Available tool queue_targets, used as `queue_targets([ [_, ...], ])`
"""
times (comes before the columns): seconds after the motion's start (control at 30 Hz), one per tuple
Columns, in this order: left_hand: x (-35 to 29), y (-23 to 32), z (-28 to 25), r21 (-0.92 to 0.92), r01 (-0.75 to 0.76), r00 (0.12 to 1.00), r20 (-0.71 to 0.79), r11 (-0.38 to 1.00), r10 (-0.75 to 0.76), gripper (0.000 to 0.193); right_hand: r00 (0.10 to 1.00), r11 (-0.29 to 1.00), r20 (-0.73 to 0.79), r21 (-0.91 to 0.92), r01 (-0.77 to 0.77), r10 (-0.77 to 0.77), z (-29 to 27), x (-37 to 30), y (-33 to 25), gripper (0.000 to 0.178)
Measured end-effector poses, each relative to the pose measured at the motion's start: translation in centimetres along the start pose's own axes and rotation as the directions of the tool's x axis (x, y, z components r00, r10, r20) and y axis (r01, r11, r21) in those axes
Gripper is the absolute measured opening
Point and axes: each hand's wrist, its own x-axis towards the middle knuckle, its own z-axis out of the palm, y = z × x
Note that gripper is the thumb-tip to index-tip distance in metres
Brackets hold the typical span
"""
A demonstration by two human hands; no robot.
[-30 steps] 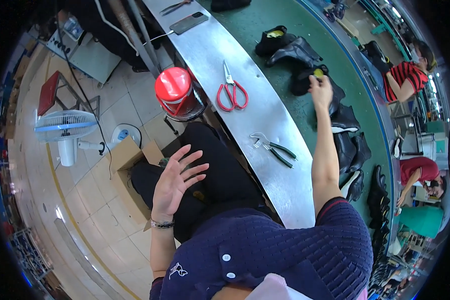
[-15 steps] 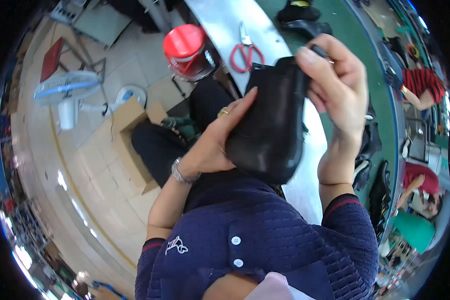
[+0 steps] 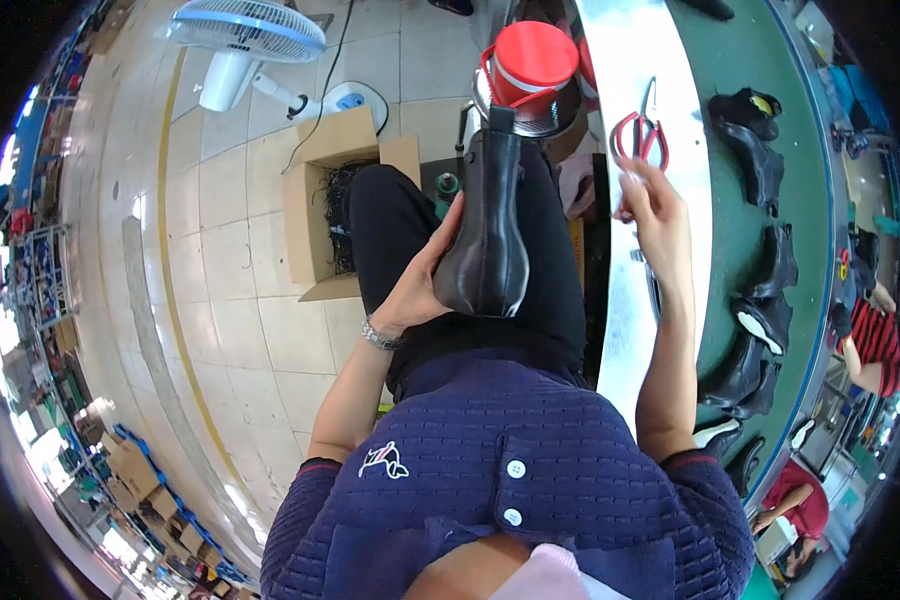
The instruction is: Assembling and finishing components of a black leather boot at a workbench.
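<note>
A black leather ankle boot [image 3: 485,235] stands over my lap, its toe toward me and its shaft pointing away, with a tab at the top. My left hand [image 3: 420,285] grips it from the left side, fingers along the leather. Over the white bench [image 3: 625,345], my right hand [image 3: 660,215] has its fingers loosely bent and apart, and nothing shows in them. Just beyond its fingertips lie red-handled scissors [image 3: 640,135], blades pointing away. Whether the fingertips touch the handles, I cannot tell.
A red-lidded tub [image 3: 535,55] stands beyond my knees. To the left are an open cardboard box [image 3: 315,210] with dark scraps and a standing fan [image 3: 250,35]. Right of the bench, a green conveyor belt [image 3: 715,300] carries several black shoes. Other people work at the far right.
My right hand has left the boot's top and moved out over the bench by the scissors. The boot, still in my left hand, has turned and come lower over my lap. The view has shifted.
</note>
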Motion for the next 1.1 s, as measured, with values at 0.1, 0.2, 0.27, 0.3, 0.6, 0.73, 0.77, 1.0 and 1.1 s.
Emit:
queue_targets([
  [0.1,-1.9,0.8,-1.8,0.116,0.022,0.997,-0.08,0.993,-0.013,0.118,0.981,0.628,-0.175,-0.774,-0.081,-0.089,-2.9,-3.7,10.0,0.051],
  [0.2,-4.8,1.4,-4.6,0.106,0.233,0.944,-0.265,0.967,-0.199,0.108,0.958,0.568,-0.277,-0.779,-0.266,0.069,-5.1,-8.6,17.0,0.063],
  [0.27,-6.5,1.1,-7.1,-0.237,0.59,0.743,-0.215,0.772,-0.634,0.089,0.95,0.605,-0.302,-0.744,-0.284,0.075,-4.4,-9.5,15.4,0.061],
  [0.3,-6.7,0.9,-6.9,-0.238,0.593,0.74,-0.217,0.769,-0.637,0.089,0.951,0.606,-0.298,-0.744,-0.283,0.078,-4.5,-9.6,15.5,0.061],
  [0.6,-0.8,1.7,1.8,0.552,0.014,0.981,-0.169,0.834,0.096,0.091,0.874,0.828,0.452,0.41,-0.382,0.179,1.3,-5.6,0.8,0.052],
  [0.73,-0.1,0.4,3.6,0.809,-0.031,0.998,-0.002,0.587,0.055,0.106,0.745,0.939,0.627,0.061,-0.338,0.228,0.1,-3.5,-1.6,0.048],
  [0.77,0.5,1.5,3.6,0.663,-0.022,0.999,-0.014,0.749,0.042,0.116,0.702,0.946,0.666,-0.014,-0.324,0.25,-0.7,-3.3,-1.3,0.046],
  [1.0,4.6,-1.0,4.1,0.163,0.248,0.959,-0.183,0.955,-0.218,0.101,0.659,0.95,0.689,-0.166,-0.264,0.303,-0.8,-3.8,0.4,0.038],
  [1.1,4.6,-2.5,4.4,0.096,0.254,0.952,-0.198,0.963,-0.231,0.098,0.74,0.917,0.566,-0.359,-0.176,0.363,-0.5,-4.8,2.3,0.034],
])
